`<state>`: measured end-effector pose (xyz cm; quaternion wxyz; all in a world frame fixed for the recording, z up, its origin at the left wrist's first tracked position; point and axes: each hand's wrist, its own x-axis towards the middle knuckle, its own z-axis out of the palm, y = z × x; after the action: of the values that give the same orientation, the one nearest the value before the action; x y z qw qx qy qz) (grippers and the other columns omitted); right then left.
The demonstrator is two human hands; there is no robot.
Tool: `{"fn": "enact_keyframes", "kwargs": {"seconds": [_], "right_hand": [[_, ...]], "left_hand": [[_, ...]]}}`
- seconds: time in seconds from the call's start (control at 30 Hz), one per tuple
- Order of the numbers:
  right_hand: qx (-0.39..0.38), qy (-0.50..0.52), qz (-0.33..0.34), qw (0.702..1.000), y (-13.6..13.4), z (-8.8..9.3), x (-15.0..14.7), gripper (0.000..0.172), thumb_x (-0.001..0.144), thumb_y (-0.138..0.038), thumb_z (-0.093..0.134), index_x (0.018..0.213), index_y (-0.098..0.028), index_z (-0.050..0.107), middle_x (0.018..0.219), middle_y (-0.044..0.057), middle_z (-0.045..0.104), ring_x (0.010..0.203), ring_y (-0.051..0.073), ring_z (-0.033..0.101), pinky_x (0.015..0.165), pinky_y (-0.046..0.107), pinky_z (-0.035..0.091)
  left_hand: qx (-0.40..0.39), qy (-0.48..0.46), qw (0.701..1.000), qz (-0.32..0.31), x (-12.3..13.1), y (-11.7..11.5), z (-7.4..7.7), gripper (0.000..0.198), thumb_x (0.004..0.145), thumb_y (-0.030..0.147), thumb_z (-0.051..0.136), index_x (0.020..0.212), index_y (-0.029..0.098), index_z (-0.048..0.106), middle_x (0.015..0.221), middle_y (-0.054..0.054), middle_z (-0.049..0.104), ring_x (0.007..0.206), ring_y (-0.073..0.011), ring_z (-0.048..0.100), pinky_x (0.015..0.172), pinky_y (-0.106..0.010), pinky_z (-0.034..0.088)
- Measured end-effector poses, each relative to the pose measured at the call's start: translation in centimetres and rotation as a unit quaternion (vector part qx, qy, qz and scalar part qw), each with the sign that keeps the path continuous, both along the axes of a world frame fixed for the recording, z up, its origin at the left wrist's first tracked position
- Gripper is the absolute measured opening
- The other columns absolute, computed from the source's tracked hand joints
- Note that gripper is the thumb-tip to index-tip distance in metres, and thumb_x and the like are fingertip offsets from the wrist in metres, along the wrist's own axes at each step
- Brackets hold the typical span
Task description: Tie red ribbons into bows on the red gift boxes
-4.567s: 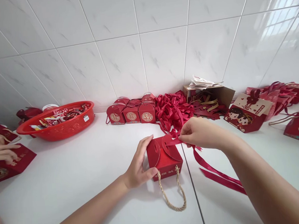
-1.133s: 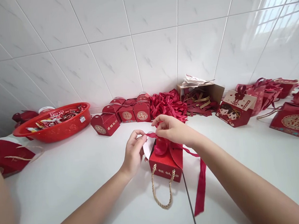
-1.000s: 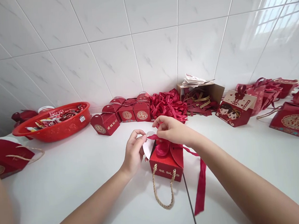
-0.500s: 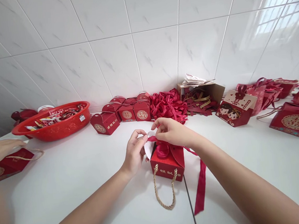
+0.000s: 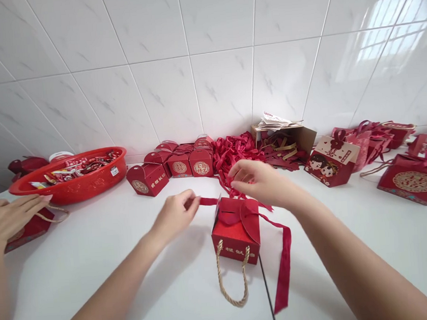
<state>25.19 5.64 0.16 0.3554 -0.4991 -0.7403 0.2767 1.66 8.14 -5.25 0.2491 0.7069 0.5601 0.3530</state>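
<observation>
A red gift box (image 5: 237, 232) with gold lettering stands on the table in front of me, its rope handle (image 5: 235, 303) hanging forward onto the tabletop. A dark red ribbon (image 5: 286, 253) runs through its top and trails down on the right side. To the left of the box, my left hand (image 5: 176, 212) pinches the ribbon's other end and holds it out taut. My right hand (image 5: 261, 181) hovers above the box's back right, fingers curved and apart, with nothing seen in them.
Another person's hand (image 5: 11, 218) rests on a red box (image 5: 30, 231) at the left. Along the wall stand a red basin (image 5: 78, 185) of sweets, small red boxes (image 5: 148, 180), a ribbon pile (image 5: 235, 151), a carton (image 5: 304, 140) and finished boxes (image 5: 414, 178) at right.
My left hand has pulled the ribbon end out to the left, and the loop on top of the box is gone. My right hand has lifted off the box. The other person's hand has shifted right.
</observation>
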Motion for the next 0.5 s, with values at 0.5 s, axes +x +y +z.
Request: {"fn": "enact_keyframes", "kwargs": {"seconds": [0.5], "right_hand": [[-0.158,-0.162,-0.029,0.974,-3.6,-4.2,2.2,0.05,0.085,-0.062,0.042,0.058,-0.02,0.037,0.055,-0.003,0.042,0.048,0.011,0.033,0.045,0.027,0.023]], "left_hand": [[-0.1,-0.097,0.977,-0.164,3.9,-2.0,-0.8,0.029,0.084,0.048,0.052,0.084,0.022,0.041,0.079,0.003,0.047,0.07,-0.0129,0.048,0.065,-0.025,0.041]]}}
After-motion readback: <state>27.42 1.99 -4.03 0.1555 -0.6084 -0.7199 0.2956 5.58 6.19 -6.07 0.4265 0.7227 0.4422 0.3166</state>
